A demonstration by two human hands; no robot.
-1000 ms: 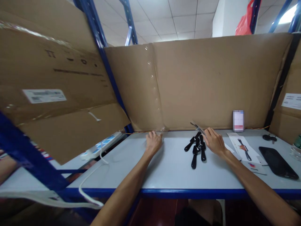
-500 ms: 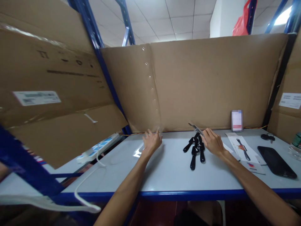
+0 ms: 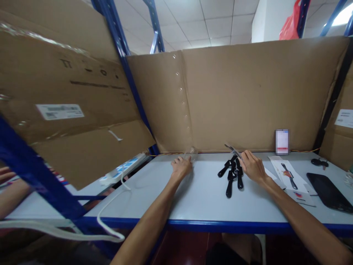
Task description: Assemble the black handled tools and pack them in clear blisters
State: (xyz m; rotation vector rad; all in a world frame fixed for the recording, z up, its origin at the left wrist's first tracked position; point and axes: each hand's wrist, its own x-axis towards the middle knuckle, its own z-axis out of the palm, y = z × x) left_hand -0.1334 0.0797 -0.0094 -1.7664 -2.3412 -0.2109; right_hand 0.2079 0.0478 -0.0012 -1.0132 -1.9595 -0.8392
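Observation:
My left hand [image 3: 181, 167] is closed on a clear plastic bag [image 3: 193, 152], which stands up from the fingers near the back of the table. To the right, my right hand [image 3: 252, 165] grips a thin tool with a flat metallic end [image 3: 231, 149] that points up and left; the fingers hide the rest of it. Just left of and below that hand, several small black-handled tools [image 3: 231, 178] lie in a fanned-out pile on the table [image 3: 204, 198]. Their far ends overlap, partly behind the held tool.
Right of my hand lies a printed card [image 3: 285, 171] picturing a black-handled tool. Beyond it are a black phone [image 3: 329, 191] and keys [image 3: 319, 162]; another phone [image 3: 282, 141] leans on the cardboard. At left are a power strip [image 3: 124, 169], white cable [image 3: 103, 215] and another person's arm [image 3: 16, 195].
The clear plastic that lay partly under my left hand is off the table there, and the bag shows at the fingertips. My right hand still grips the tool. The view has shifted slightly left.

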